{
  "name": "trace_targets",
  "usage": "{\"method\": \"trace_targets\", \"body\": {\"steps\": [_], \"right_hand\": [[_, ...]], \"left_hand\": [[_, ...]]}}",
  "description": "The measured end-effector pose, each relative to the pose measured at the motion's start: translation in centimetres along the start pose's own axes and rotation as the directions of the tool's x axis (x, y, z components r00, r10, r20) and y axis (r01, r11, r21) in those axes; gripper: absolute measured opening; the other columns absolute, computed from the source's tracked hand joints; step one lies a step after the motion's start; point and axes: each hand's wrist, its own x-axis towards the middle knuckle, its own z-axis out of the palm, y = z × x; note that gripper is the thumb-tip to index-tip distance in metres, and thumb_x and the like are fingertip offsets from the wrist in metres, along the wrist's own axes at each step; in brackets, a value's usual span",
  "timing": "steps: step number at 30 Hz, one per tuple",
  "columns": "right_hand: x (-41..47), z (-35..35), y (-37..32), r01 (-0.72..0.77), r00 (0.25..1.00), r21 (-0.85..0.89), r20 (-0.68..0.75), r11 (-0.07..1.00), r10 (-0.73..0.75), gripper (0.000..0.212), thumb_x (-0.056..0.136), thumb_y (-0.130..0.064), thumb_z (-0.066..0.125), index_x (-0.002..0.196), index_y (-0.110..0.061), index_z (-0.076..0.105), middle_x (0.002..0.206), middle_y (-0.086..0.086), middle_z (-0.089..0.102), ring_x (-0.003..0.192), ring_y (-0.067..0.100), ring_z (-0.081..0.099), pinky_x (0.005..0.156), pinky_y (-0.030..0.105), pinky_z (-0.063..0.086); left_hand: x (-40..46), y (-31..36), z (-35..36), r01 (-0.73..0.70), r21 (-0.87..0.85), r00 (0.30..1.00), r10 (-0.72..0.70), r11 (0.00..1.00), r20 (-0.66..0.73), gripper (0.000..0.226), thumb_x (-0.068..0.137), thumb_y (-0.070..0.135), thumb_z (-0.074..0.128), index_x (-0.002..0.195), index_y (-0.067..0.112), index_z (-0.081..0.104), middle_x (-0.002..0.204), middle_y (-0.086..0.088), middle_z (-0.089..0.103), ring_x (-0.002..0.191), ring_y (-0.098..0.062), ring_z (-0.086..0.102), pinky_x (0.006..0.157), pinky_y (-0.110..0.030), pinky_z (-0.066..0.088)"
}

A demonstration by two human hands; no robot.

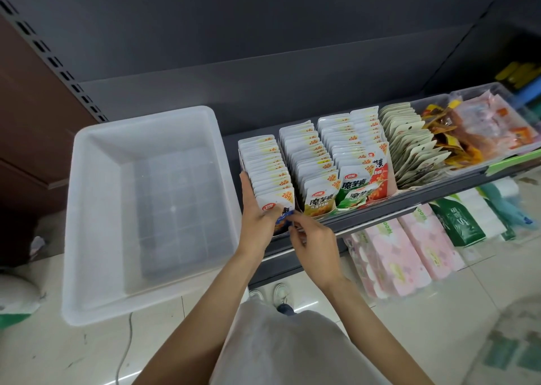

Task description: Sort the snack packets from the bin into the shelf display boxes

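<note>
Two bare forearms reach out from a pale grey garment over glossy cream floor tiles. Nearest, the right hand (314, 245) has curled fingers pinching at the lower right corner of the front packet (277, 206), a flat glossy pouch, white on top with a blue band lower down. The left hand (256, 213) lies against the left side of that same row, fingers fairly straight along the packets and thumb at the front pouch. The pouch stands upright, face toward the camera, at the head of the leftmost display box (265, 165); the row's long axis runs back toward the shelf's rear wall. Beside it to the right stand three more rows of like pouches (345, 162), yellow, green and red fronted. Left of the hands, the translucent white plastic bin (146, 209), rectangular with rounded corners, sits at shelf height. Farther right are cream hang-tab packs (409, 144) and clear trays of orange sachets (480, 130). All sit on a dark grey metal shelf (380, 212); soft pink tissue packs (398, 253) lie below.
</note>
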Motion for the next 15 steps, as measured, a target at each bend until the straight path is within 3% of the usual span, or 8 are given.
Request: {"method": "trace_targets", "body": {"steps": [8,10,12,15], "right_hand": [[0.1,-0.4,0.0,0.004,0.999,0.014,0.051,1.000,-0.005,0.031,0.089,-0.004,0.057,0.118,-0.013,0.063,0.122,0.002,0.065,0.090,0.017,0.068,0.081,0.030,0.057],[0.2,-1.0,0.0,0.002,0.998,0.016,0.057,1.000,-0.003,0.032,0.090,-0.004,0.056,0.119,-0.014,0.062,0.117,0.002,0.066,0.091,0.015,0.067,0.081,0.027,0.056],[0.3,-2.4,-0.4,-0.005,1.000,0.047,0.030,0.999,0.003,0.030,0.090,-0.003,0.056,0.117,-0.014,0.064,0.111,0.001,0.069,0.089,0.012,0.066,0.079,0.017,0.053],[1.1,-5.1,-1.7,-0.012,0.996,0.174,-0.085,0.985,0.027,0.025,0.091,-0.004,0.057,0.112,-0.012,0.067,0.101,-0.003,0.071,0.085,0.002,0.064,0.074,0.006,0.047]], "left_hand": [[0.0,0.5,0.2,-0.038,-0.035,0.999,0.038,0.999,-0.016,0.088,0.083,-0.013,0.055,0.141,0.037,0.013,0.140,0.007,0.041,0.127,-0.012,0.042,0.081,-0.009,0.047],[0.0,0.9,0.5,-0.051,-0.059,0.998,0.048,0.997,-0.042,0.083,0.083,-0.014,0.051,0.136,0.040,0.016,0.134,0.009,0.043,0.127,-0.014,0.044,0.089,-0.018,0.049],[-0.1,1.5,0.6,-0.053,-0.089,0.995,0.046,0.995,-0.086,0.081,0.084,-0.013,0.048,0.145,0.031,0.016,0.132,0.009,0.045,0.125,-0.017,0.047,0.099,-0.036,0.047],[-0.2,2.7,0.5,-0.099,-0.088,0.982,0.083,0.991,-0.167,0.080,0.086,-0.008,0.048,0.150,0.027,0.014,0.135,0.013,0.043,0.124,-0.015,0.048,0.100,-0.042,0.047]]}}
